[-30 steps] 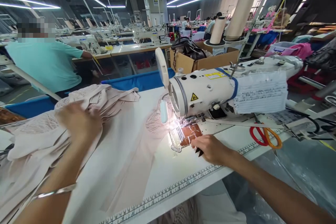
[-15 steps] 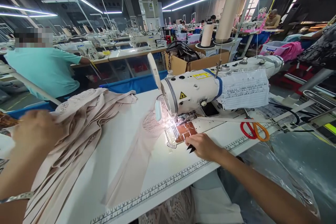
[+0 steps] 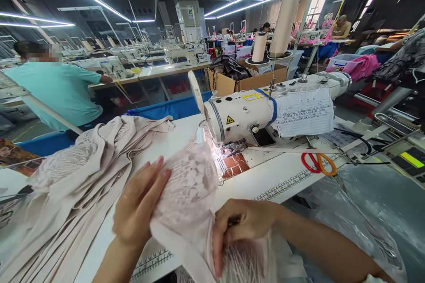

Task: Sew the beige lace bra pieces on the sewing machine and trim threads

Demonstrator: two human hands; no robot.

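I hold up a pale pink lace piece (image 3: pixel 189 194) in front of me, over the near edge of the white sewing table (image 3: pixel 265 177). My left hand (image 3: pixel 141 205) lies against its left side with the fingers stretched out along the lace. My right hand (image 3: pixel 245 225) is closed on its lower right edge, thumb pointing down, with a small dark tool partly showing in the fingers. The white sewing machine (image 3: pixel 265 112) stands just behind, its lamp lighting the needle area (image 3: pixel 229 154).
A heap of beige fabric (image 3: pixel 76 181) covers the table's left. Red and orange scissors (image 3: pixel 318 163) lie right of the machine. A ruler strip (image 3: pixel 285 182) runs along the table front. A person in a teal shirt (image 3: pixel 56 90) stands at the back left. Clear plastic (image 3: pixel 358 216) hangs at the right.
Both hands came together toward me. The left left the fabric heap, the right left the needle plate, and they now hold a lace piece lifted off the table.
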